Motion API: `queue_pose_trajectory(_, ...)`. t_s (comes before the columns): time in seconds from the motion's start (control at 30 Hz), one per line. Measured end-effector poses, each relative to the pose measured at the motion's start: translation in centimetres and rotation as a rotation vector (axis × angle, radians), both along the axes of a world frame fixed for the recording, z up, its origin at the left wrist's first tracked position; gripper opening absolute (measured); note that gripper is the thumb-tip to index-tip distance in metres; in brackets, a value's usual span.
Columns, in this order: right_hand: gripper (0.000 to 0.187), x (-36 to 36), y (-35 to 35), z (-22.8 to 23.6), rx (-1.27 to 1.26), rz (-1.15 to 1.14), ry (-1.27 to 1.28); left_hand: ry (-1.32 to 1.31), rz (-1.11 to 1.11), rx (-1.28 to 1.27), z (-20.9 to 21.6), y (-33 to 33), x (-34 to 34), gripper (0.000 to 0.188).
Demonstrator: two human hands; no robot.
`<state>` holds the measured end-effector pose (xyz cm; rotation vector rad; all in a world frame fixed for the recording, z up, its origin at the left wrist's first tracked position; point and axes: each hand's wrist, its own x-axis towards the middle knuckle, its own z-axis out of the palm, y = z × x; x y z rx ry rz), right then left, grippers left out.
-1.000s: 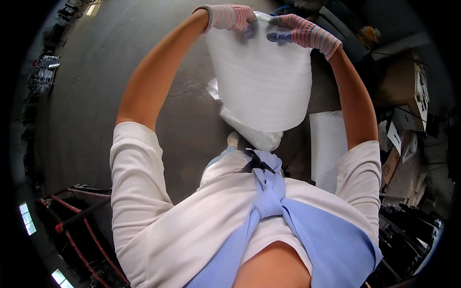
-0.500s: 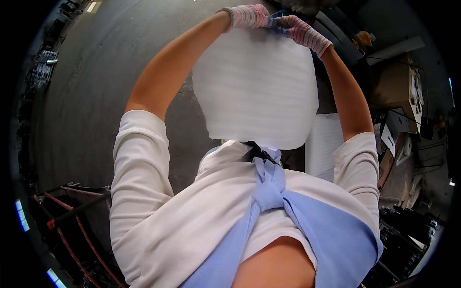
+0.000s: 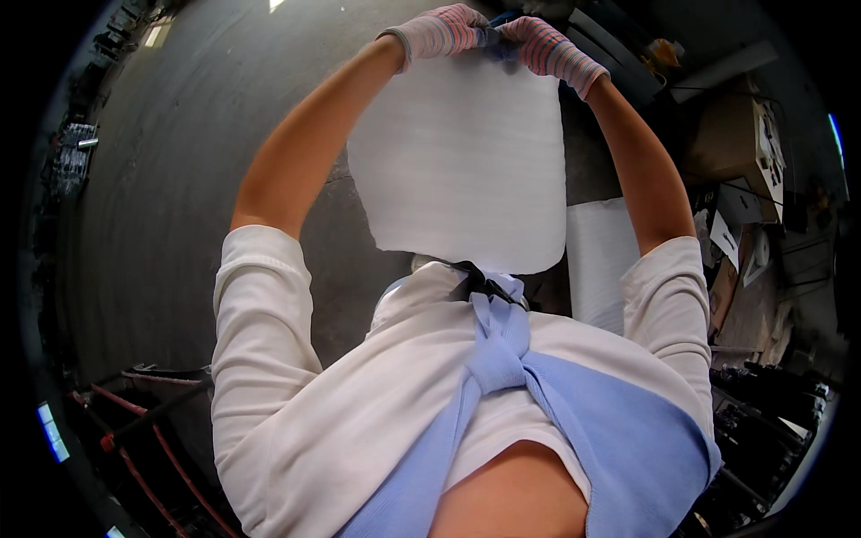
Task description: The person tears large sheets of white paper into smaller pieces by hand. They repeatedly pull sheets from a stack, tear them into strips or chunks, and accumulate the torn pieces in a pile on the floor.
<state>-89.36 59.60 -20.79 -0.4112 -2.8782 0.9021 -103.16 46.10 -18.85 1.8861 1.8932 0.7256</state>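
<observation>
A white foam sheet (image 3: 462,161) hangs from my raised hands, its lower edge near the front of my shirt. My left hand (image 3: 444,32), in a striped glove with dark fingertips, is closed at the sheet's top edge. Close beside it, my right hand (image 3: 547,50) wears a matching glove and pinches the same edge. The dark fingertips of both hands nearly meet there; their exact grip is hard to make out.
Another white foam sheet (image 3: 599,255) lies to the right, partly behind my right arm. Farther right stand a cardboard box (image 3: 731,148) and a white roll (image 3: 759,255). A rack with red rails (image 3: 121,403) is at the lower left. Grey floor (image 3: 206,161) stretches along the left.
Both hands have shifted slightly left with the foam sheet. The sheet hangs flatter and its right edge is straighter; more of the other sheet shows.
</observation>
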Motion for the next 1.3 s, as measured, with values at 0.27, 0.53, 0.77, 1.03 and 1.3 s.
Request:
queue_pose_trajectory(0.27, 0.012, 2.1, -1.6, 2.2, -0.231, 0.052, 0.116, 0.065, 0.040, 0.129, -0.7, 1.1, -0.6, 0.015)
queue_pose_trajectory(0.53, 0.021, 1.9, -1.2, 2.3, 0.021, 0.145, 0.108, 0.047, 0.134, 0.019, 3.9, -2.6, 2.5, 0.021)
queue_pose_trajectory(0.77, 0.002, 2.4, -10.0, 6.7, 0.770, 0.051, 0.626, -0.198, 0.518, -0.350, 1.0, 0.3, 1.0, 0.019)
queue_pose_trajectory(1.03, 0.036, 3.1, -11.0, 3.9, 0.617, -0.049, -0.093, -0.197, 0.182, -0.193, -0.2, -3.9, 0.0, 0.018)
queue_pose_trajectory(1.3, 0.023, 4.6, -12.8, 1.8, 0.200, -0.080, -0.210, -0.017, -0.038, -0.566, 3.4, -8.5, 4.1, 0.028)
